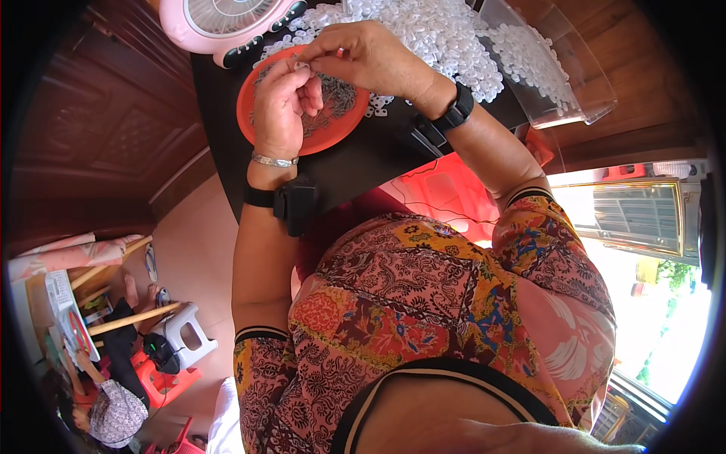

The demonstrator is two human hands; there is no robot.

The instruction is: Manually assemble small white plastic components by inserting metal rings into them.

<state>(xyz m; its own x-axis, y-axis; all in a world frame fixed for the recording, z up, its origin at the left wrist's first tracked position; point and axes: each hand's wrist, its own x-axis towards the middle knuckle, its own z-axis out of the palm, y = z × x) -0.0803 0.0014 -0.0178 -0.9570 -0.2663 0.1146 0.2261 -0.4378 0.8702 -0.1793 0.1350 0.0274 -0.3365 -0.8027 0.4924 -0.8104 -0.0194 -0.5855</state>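
Observation:
Above a round orange-red tray [354,130] both of my hands meet, fingertip to fingertip. My left hand [278,110] pinches a small white plastic piece [302,66] between thumb and index finger, its other fingers curled. From the right, my right hand [370,57] closes thumb and fingers at the same spot; whatever it grips is too small to make out. Many thin grey nail-like pins [336,94] lie in the tray. Behind it and to the right, a big heap of small white plastic pieces [431,38] spreads over the dark table [355,170].
A pink fan [227,19] stands at the far left of the table. At the right, a clear plastic bin [563,113] lies tipped with more white pieces inside. A red plastic stool [442,193] is under the table. Another person [117,408] sits low at the left, near a grey stool [189,337].

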